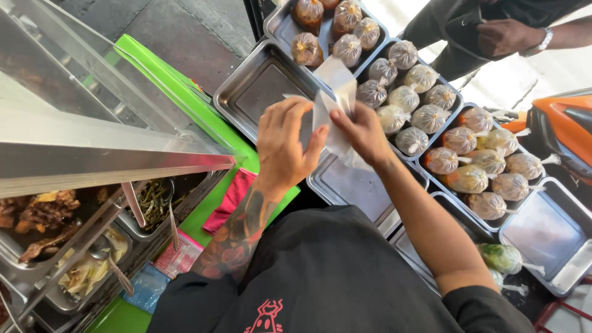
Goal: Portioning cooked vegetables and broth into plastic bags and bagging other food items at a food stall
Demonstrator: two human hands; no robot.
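Note:
My left hand (285,143) and my right hand (362,131) both pinch a thin clear plastic bag (333,98) held up between them over the steel trays. The bag looks empty and is partly spread apart at its mouth. Under the hands lies an empty steel tray (250,92). To the right, steel trays (431,179) hold several tied plastic bags of soup and sauce (412,98). My left forearm is tattooed.
A glass-fronted food case (92,148) with pans of cooked dishes and spoons stands at left on a green counter (203,117). A pink cloth (231,198) lies by the counter. Another person's hand with a watch (509,36) and an orange scooter (564,126) are at upper right.

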